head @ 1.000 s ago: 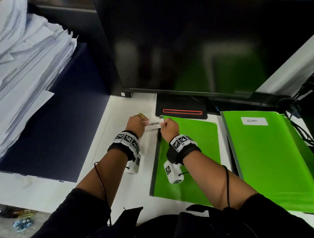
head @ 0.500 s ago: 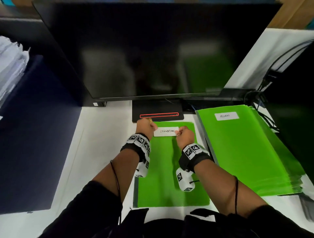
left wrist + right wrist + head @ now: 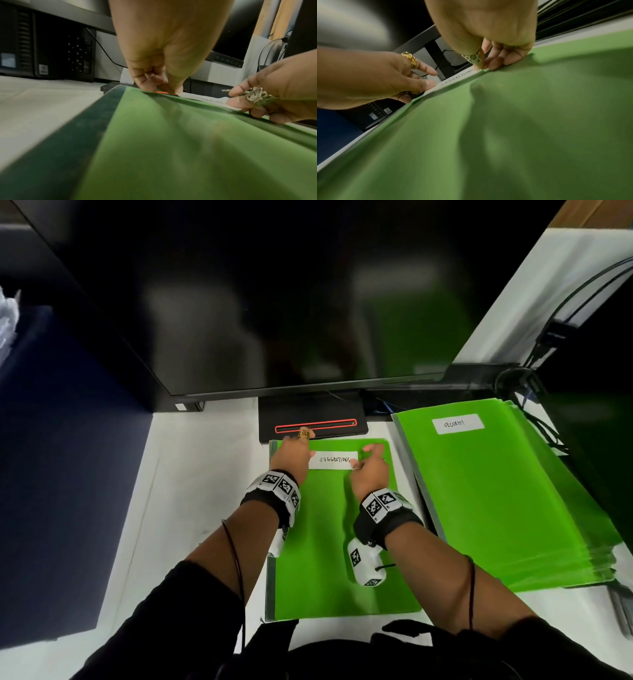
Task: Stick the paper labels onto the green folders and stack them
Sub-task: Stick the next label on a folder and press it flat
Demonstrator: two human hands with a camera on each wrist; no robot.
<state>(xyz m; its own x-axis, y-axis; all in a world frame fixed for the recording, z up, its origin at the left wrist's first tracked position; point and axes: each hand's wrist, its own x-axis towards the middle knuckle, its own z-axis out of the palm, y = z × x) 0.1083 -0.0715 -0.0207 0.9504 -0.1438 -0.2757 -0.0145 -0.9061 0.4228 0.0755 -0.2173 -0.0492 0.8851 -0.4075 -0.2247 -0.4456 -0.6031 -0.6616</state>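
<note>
White paper label (image 3: 334,460), handwritten "SUGGESTIONS", lies across the top of the green folder (image 3: 329,542) in front of you, near its far edge. Your left hand (image 3: 292,451) pinches the label's left end between thumb and curled fingers; gold ring (image 3: 303,434) on one finger. Your right hand (image 3: 368,470) pinches the right end the same way, fingertips (image 3: 494,65) down on the folder (a pale ring shows there too). Folder lies flat on the white desk (image 3: 191,491), dark spine to your left. Just to the right, a stack of green folders (image 3: 507,501), top one labelled "SECURITY" (image 3: 458,423). Beyond the folder, a black monitor base (image 3: 311,416) with a red outline, under a dark monitor (image 3: 274,302). Cables (image 3: 548,344) far right.
</note>
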